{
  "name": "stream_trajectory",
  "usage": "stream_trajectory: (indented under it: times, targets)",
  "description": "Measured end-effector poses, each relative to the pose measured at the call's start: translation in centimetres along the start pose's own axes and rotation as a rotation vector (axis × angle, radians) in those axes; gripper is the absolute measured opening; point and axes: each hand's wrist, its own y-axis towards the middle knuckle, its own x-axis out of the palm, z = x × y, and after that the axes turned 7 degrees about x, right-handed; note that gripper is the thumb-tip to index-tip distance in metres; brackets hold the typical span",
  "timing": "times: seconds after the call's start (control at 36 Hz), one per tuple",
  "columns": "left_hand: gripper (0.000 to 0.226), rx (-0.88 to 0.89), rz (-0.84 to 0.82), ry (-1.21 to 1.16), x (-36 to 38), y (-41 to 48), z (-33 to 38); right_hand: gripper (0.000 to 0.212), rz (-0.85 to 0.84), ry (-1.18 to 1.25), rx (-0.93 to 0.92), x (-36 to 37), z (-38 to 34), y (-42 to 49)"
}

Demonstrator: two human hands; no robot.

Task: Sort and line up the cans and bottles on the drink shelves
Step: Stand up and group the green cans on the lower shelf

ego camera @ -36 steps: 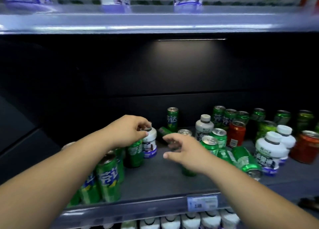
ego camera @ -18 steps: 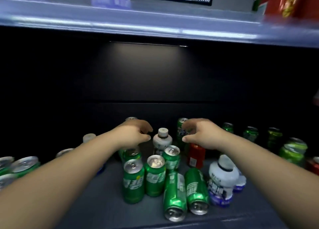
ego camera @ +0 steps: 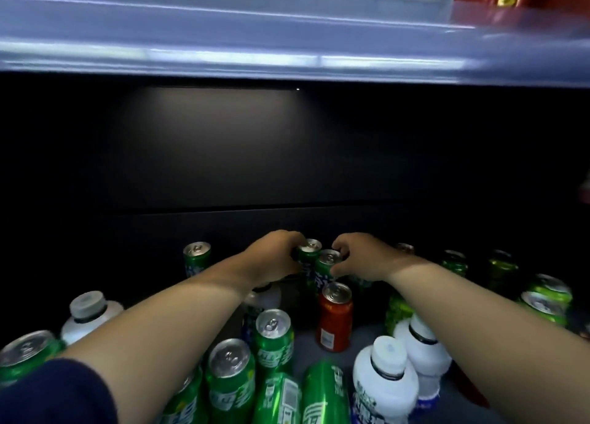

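At the back of the drink shelf [ego camera: 305, 347], an upright green can [ego camera: 309, 252] is gripped near its rim by the curled fingers of the left hand [ego camera: 274, 256]. A second green can [ego camera: 328, 265] just beside it is pinched at the top by the right hand [ego camera: 364, 259]. Silver-lidded and blue-lettered, the cans are judged rigid but thin-walled and probably slick, best taken around the upper body, while a red can [ego camera: 335, 316] stands in front among toppled green ones.
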Motion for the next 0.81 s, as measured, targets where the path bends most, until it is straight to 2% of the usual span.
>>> stream_trajectory:
  times: [0.22,0.44,0.56,0.81]
  targets:
    - [0.066,0.034,-0.137,0.076,2.0,4.4,-1.3,0.035,-0.009,0.033,-0.017,2.0,0.8,2.3]
    - [0.07,0.076,-0.193,0.087,2.1,6.8,-2.0,0.035,0.0,0.004,-0.036,2.1,0.9,3.1]
    - [0.054,0.097,-0.193,0.082,2.0,7.2,-2.0,0.034,0.024,0.059,-0.043,2.2,1.3,3.1]
    - [0.066,0.124,-0.174,0.162,-2.9,5.8,-0.9,0.033,0.112,0.123,-0.213,-0.9,1.1,1.8]
